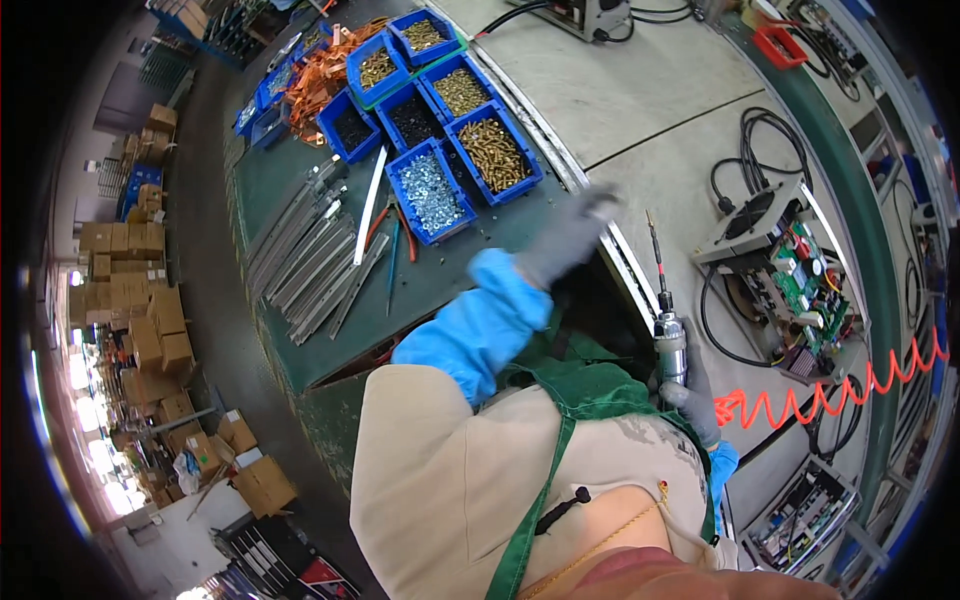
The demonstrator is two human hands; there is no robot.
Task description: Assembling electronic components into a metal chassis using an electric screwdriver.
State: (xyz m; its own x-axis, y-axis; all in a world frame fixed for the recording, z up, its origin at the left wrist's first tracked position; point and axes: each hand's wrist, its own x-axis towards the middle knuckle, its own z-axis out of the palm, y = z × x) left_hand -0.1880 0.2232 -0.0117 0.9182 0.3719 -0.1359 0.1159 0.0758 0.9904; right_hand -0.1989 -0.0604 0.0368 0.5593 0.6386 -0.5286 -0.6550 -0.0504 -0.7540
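Green apron [590, 390] sits closest. Right hand [690, 395] squeezes a silver air screwdriver [668, 335]; its sharp tip could scratch. Blurry left hand [570, 235]: cannot tell.

Bare grey worktop [640, 90] lies open between the blue bins [440, 120] at its left edge and the open circuit unit [790, 270] toward its right edge; a hand could pass there; black cables [745, 150] loop across the far part; metal strips [310, 250] and hand tools crowd the green worktop [270, 180] below the bins; an orange coiled hose [830, 390] bars the near right corner.
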